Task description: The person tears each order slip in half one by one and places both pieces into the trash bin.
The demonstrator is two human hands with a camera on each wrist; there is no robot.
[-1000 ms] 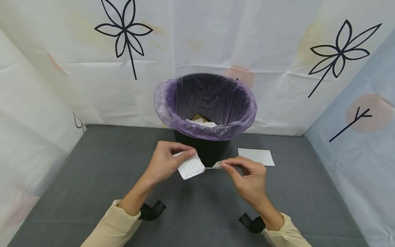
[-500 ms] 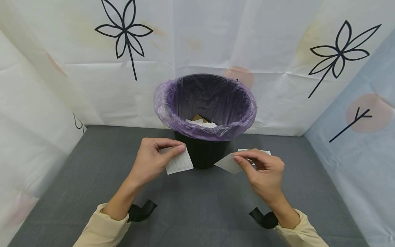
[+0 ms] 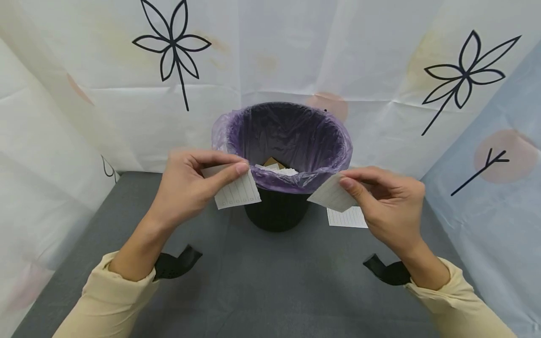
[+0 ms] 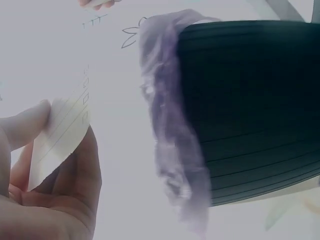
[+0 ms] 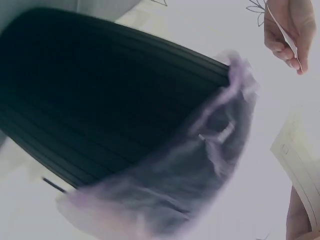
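My left hand (image 3: 190, 188) pinches a lined piece of paper (image 3: 238, 190) between thumb and fingers, at the front left of a black trash bin (image 3: 276, 211). On the other side, my right hand (image 3: 389, 206) pinches a second lined piece of paper (image 3: 332, 193). The two pieces are apart, each with a free corner hanging down. A purple bag (image 3: 281, 180) lines the bin and folds over its rim. Inside lie white paper scraps (image 3: 287, 172) and a brown piece (image 3: 270, 162). In the left wrist view, the left piece of paper (image 4: 62, 132) shows a ragged lower edge.
A lined paper sheet (image 3: 346, 218) lies flat on the grey tabletop (image 3: 270, 281), right of the bin and partly behind my right hand. White patterned cloth (image 3: 279, 47) hangs behind the bin and at both sides.
The paper between my hands has come apart into two pieces. Both hands have risen and spread, left hand leftward and right hand rightward, each carrying its piece up near the bin's rim.
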